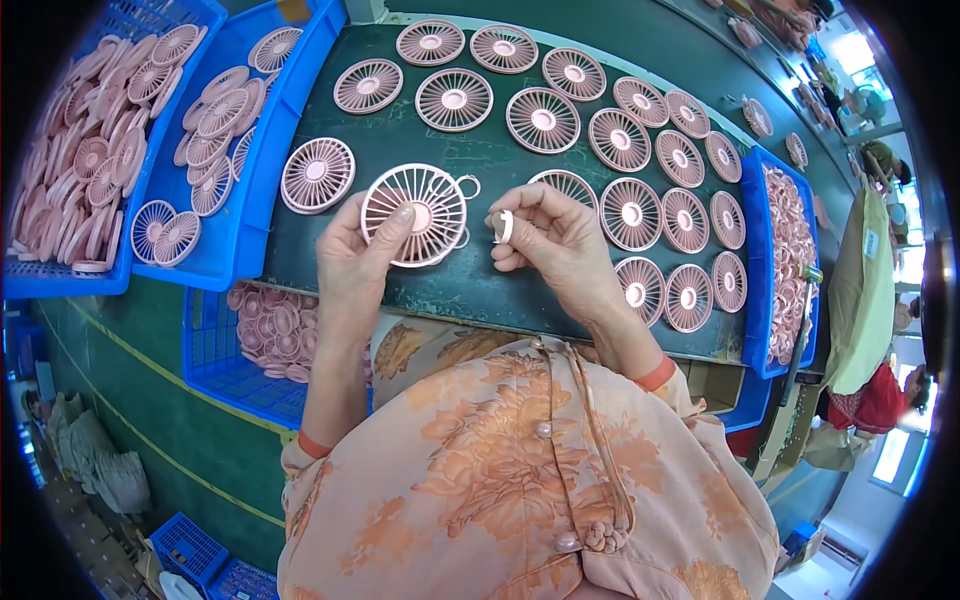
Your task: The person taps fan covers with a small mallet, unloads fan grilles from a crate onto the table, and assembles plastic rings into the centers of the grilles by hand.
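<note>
My left hand (365, 235) is closed on a round pink fan grille (430, 190), thumb on its solid hub. Small loops stick out from the grille's right side. A short gap to the right, my right hand (555, 240) pinches a small pale curved piece (505, 226) between thumb and fingers; its exact kind does not show. Several matching pink grilles lie in rows on the dark green table (440, 300), among them one (318, 175) just left of my left hand and one (631, 214) beyond my right hand.
Blue crates (245, 225) full of pink grilles stand at the left, and another (205, 345) sits below the table edge. At the right end a blue bin (757, 270) holds many small pink pieces. Other people work at the far right.
</note>
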The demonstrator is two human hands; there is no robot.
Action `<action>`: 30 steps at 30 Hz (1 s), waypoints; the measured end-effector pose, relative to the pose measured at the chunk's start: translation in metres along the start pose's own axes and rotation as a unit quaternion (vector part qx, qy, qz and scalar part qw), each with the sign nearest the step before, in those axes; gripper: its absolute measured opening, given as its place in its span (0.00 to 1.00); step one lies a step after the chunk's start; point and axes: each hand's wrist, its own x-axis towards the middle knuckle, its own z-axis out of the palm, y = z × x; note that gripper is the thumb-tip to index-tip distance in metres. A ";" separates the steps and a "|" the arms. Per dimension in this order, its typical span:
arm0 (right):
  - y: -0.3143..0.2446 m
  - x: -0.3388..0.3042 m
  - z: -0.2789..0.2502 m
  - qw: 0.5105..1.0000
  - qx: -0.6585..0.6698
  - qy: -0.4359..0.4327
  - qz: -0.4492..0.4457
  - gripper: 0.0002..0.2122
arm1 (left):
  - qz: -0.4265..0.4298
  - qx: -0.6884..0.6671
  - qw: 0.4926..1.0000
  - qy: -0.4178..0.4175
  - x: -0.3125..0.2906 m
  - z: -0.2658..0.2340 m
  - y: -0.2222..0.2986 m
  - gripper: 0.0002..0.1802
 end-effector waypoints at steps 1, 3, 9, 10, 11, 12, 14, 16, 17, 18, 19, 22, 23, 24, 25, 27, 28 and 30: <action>-0.001 -0.001 0.001 1.000 0.000 0.001 0.000 0.06 | -0.009 -0.010 1.000 -0.003 0.001 0.000 -0.005 0.11; -0.003 -0.004 0.003 0.999 0.038 0.011 -0.001 0.09 | -0.024 -0.017 1.000 -0.003 0.000 0.003 -0.008 0.12; -0.010 -0.014 0.009 1.000 0.000 0.007 -0.026 0.16 | -0.067 -0.074 0.995 -0.015 -0.005 0.015 -0.010 0.14; -0.011 -0.015 0.011 1.000 0.001 0.007 -0.026 0.16 | -0.069 -0.077 0.995 -0.015 -0.006 0.016 -0.011 0.14; -0.012 -0.016 0.014 0.998 -0.043 0.015 -0.035 0.16 | -0.072 -0.080 0.994 -0.015 -0.006 0.016 -0.013 0.15; -0.012 -0.017 0.017 0.995 -0.088 0.022 -0.043 0.16 | -0.072 -0.080 0.994 -0.015 -0.007 0.017 -0.013 0.15; -0.011 -0.014 0.022 0.981 -0.156 0.029 -0.111 0.15 | -0.080 -0.068 0.994 -0.022 -0.009 0.019 -0.012 0.14; -0.009 -0.009 0.026 0.958 -0.223 0.034 -0.177 0.13 | -0.077 -0.075 0.994 -0.030 -0.009 0.016 -0.019 0.14; -0.006 -0.006 0.026 0.938 -0.268 0.046 -0.216 0.12 | -0.075 -0.082 0.993 -0.039 -0.008 0.016 -0.021 0.14; -0.005 -0.005 0.027 0.914 -0.312 0.057 -0.253 0.11 | -0.075 -0.082 0.993 -0.039 -0.010 0.017 -0.022 0.14; -0.004 -0.004 0.027 0.914 -0.313 0.057 -0.253 0.11 | -0.073 -0.088 0.993 -0.037 -0.012 0.021 -0.021 0.14; -0.004 -0.003 0.027 0.877 -0.372 0.062 -0.299 0.11 | -0.066 -0.092 0.993 -0.038 -0.014 0.024 -0.024 0.14; -0.004 -0.003 0.026 0.862 -0.406 0.069 -0.294 0.11 | -0.061 -0.090 0.993 -0.041 -0.015 0.024 -0.026 0.15; -0.003 -0.004 0.025 0.847 -0.440 0.077 -0.290 0.11 | -0.061 -0.090 0.993 -0.041 -0.016 0.025 -0.027 0.15; -0.004 -0.005 0.024 0.847 -0.439 0.077 -0.290 0.11 | -0.052 -0.093 0.993 -0.049 -0.017 0.025 -0.028 0.15; -0.004 -0.006 0.023 0.841 -0.463 0.082 -0.268 0.11 | -0.045 -0.098 0.992 -0.058 -0.018 0.027 -0.031 0.15; -0.004 -0.007 0.023 0.841 -0.463 0.083 -0.267 0.11 | -0.031 -0.090 0.993 -0.064 -0.018 0.028 -0.033 0.15; -0.004 -0.009 0.025 0.849 -0.457 0.097 -0.245 0.10 | -0.018 -0.082 0.994 -0.068 -0.020 0.029 -0.034 0.15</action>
